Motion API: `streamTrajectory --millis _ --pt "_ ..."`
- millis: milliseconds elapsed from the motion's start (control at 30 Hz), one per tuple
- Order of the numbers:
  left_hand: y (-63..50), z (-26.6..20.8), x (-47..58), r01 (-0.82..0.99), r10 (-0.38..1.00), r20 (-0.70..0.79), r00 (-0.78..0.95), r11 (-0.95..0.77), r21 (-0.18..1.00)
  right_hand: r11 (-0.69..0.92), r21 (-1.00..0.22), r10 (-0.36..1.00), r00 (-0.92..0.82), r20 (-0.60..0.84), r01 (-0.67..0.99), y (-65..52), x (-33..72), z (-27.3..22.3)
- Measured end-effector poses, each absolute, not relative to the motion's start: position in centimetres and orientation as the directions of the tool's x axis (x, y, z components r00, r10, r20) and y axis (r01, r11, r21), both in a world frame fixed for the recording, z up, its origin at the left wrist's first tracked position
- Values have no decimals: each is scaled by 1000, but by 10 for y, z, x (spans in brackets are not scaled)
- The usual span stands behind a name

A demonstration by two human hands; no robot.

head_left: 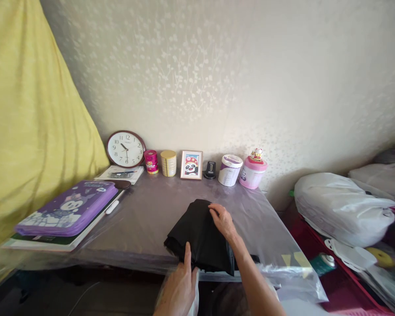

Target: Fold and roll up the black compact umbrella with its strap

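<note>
A folded black sheet (197, 232), thin and slightly glossy, lies at the front middle of the table. My left hand (179, 283) is at its near edge, index finger stretched over the top and thumb close by; the other fingers are curled and partly hidden. On the far right edge of the sheet, my right hand (222, 221) has its fingers bent together, gripping the fold. A narrow dark piece (253, 259) shows beyond my right forearm; whether it belongs to the sheet I cannot tell.
Plastic film covers the table (145, 215). A purple case (69, 208) lies on books at left. Along the wall stand a clock (126, 149), tins, a picture frame (191, 165) and a pink jar (253, 173). White bags (342, 206) and a red bin (342, 281) are at right.
</note>
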State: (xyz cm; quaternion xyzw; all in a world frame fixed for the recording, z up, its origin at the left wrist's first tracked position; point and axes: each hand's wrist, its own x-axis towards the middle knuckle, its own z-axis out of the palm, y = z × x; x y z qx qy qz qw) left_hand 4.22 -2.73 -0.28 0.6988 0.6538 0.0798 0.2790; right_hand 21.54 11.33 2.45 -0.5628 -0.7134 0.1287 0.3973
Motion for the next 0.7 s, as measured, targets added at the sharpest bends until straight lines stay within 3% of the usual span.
streamTrajectory --millis 200,400,700 --pt "-26 2 39 830 955 -268 130 43 557 56 -703 914 247 321 709 97 270 14" --pt "-24 10 41 816 938 -329 107 106 568 -110 -771 929 342 145 627 79 280 13" --pt "-27 6 43 833 956 -271 116 55 551 -150 -608 920 336 204 779 61 257 32"
